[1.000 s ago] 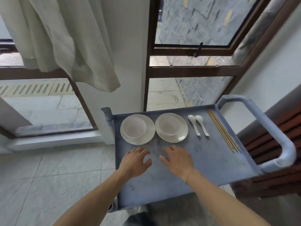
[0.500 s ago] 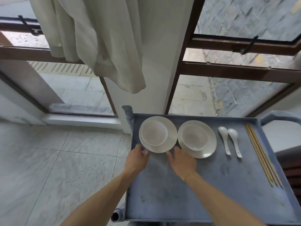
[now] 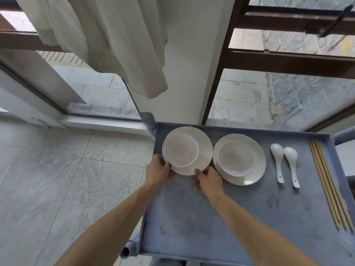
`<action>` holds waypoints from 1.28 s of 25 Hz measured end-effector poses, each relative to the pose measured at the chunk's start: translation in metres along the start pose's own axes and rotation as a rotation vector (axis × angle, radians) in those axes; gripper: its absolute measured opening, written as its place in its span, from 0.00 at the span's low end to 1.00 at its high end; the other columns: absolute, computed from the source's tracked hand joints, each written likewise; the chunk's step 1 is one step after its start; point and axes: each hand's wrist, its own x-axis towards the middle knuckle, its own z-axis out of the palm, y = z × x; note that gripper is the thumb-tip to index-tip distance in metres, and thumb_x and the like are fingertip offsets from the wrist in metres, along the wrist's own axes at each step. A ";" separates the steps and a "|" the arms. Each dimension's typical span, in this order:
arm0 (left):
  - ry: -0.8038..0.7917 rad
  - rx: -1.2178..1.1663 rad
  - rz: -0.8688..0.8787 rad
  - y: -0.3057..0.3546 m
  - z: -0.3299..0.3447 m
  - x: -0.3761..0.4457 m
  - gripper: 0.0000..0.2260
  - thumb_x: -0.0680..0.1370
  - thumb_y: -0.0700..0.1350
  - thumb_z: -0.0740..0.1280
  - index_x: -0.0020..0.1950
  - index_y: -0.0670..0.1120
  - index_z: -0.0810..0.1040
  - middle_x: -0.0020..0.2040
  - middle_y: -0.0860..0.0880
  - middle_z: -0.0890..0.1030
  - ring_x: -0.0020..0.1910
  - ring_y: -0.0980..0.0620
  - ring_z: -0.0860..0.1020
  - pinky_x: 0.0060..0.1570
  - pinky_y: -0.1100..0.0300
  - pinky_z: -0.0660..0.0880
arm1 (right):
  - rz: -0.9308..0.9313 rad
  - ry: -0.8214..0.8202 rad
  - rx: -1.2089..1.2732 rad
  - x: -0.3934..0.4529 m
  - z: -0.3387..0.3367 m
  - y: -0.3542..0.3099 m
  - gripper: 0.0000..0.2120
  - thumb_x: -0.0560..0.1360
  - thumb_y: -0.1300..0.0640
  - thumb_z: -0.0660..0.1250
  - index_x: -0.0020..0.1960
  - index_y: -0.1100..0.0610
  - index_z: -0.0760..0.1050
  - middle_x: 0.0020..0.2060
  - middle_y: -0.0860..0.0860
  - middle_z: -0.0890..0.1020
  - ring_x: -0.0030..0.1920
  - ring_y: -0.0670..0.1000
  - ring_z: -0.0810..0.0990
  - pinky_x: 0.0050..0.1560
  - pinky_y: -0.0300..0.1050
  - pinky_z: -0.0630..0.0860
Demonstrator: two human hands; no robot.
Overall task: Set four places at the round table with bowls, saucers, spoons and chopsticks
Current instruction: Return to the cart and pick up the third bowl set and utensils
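Currently both hands are on the left saucer (image 3: pixel 201 148), which sits at the far left of the blue cart tray (image 3: pixel 221 217) with a white bowl (image 3: pixel 181 150) on it. Left hand (image 3: pixel 158 170) grips the saucer's near-left rim, thumb on top by the bowl's edge, other fingers curled under and hidden. Right hand (image 3: pixel 208 182) pinches the near rim, thumb tip on top, remaining fingers tucked below; can't tell how far they spread. Second saucer (image 3: pixel 255 169) with its own bowl (image 3: pixel 235 158) sits just right, rims nearly touching. Further right, two white spoons (image 3: pixel 285 162) lie side by side, handles toward the near side. Chopsticks (image 3: pixel 326 185) lie bundled along the tray's right wall. Tiled floor (image 3: pixel 57 169) left of the cart, pale curtain (image 3: pixel 105 35) hanging at far left.
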 end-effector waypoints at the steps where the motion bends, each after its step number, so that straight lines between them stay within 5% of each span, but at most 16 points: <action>1: -0.002 -0.009 -0.002 0.001 -0.001 0.001 0.08 0.76 0.45 0.71 0.50 0.43 0.75 0.45 0.44 0.84 0.36 0.46 0.85 0.40 0.47 0.84 | 0.016 -0.011 0.070 0.001 0.001 -0.002 0.05 0.79 0.55 0.66 0.48 0.58 0.74 0.36 0.54 0.86 0.30 0.50 0.83 0.34 0.44 0.80; 5: 0.003 0.004 -0.014 0.003 -0.004 0.005 0.09 0.74 0.43 0.71 0.49 0.41 0.75 0.43 0.45 0.83 0.39 0.45 0.85 0.43 0.44 0.83 | 0.066 -0.004 0.261 0.000 0.008 -0.010 0.02 0.78 0.63 0.66 0.48 0.57 0.73 0.40 0.55 0.85 0.32 0.48 0.85 0.28 0.42 0.79; 11: -0.061 -0.162 -0.092 0.003 -0.006 -0.007 0.12 0.72 0.38 0.73 0.51 0.40 0.73 0.48 0.39 0.82 0.44 0.41 0.85 0.44 0.41 0.83 | 0.092 -0.017 0.351 -0.009 0.006 -0.007 0.04 0.78 0.66 0.65 0.48 0.59 0.74 0.40 0.56 0.85 0.38 0.55 0.86 0.41 0.50 0.84; 16: -0.157 -0.328 -0.098 -0.003 -0.018 -0.029 0.12 0.75 0.35 0.71 0.53 0.42 0.72 0.51 0.42 0.79 0.38 0.48 0.85 0.35 0.55 0.83 | 0.052 -0.064 0.372 -0.031 -0.001 -0.003 0.05 0.78 0.67 0.66 0.52 0.62 0.74 0.42 0.59 0.84 0.38 0.56 0.86 0.41 0.49 0.84; 20: -0.246 -0.369 -0.059 -0.007 -0.028 -0.045 0.17 0.76 0.33 0.69 0.61 0.46 0.70 0.56 0.43 0.78 0.40 0.46 0.85 0.38 0.54 0.83 | 0.037 -0.113 0.389 -0.056 -0.007 0.001 0.08 0.78 0.68 0.65 0.56 0.62 0.73 0.47 0.63 0.84 0.38 0.55 0.85 0.37 0.46 0.83; 32: -0.407 -0.309 0.002 0.011 0.013 -0.090 0.21 0.75 0.30 0.62 0.63 0.51 0.71 0.44 0.39 0.85 0.37 0.44 0.85 0.37 0.52 0.83 | 0.011 -0.122 0.379 -0.099 -0.083 0.052 0.11 0.72 0.64 0.74 0.53 0.62 0.78 0.39 0.60 0.86 0.35 0.54 0.84 0.37 0.46 0.81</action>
